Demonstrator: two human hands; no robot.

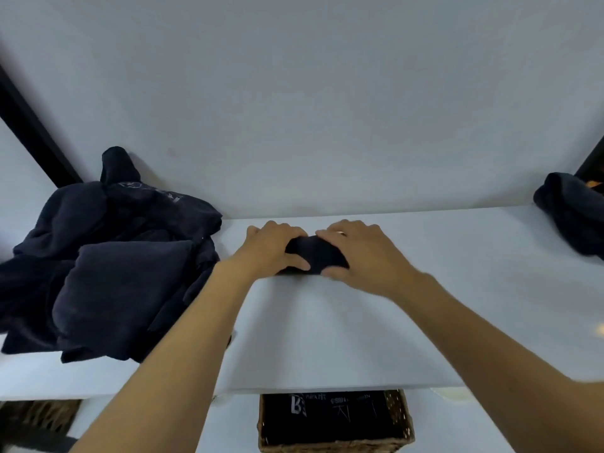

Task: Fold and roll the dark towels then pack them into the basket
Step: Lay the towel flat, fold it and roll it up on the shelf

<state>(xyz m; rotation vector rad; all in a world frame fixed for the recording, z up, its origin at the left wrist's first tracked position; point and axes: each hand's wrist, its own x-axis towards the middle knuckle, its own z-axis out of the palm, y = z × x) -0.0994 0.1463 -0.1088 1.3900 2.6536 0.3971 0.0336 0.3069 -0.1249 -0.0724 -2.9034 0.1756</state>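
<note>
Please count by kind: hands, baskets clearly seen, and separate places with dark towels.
Hands: 2, left hand and right hand.
Wicker basket: 1.
Dark towel places: 4, rolled towel, towel pile, right-edge towel, packed towels.
Woven thing at lower left: cut off, not counted.
Total: 7.

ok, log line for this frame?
phase: rolling | left hand, right hand: grip roll | pile: left, loose | basket: towels inside

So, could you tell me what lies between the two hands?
In the head view, a rolled dark towel, gripped by the left hand and right hand.
</note>
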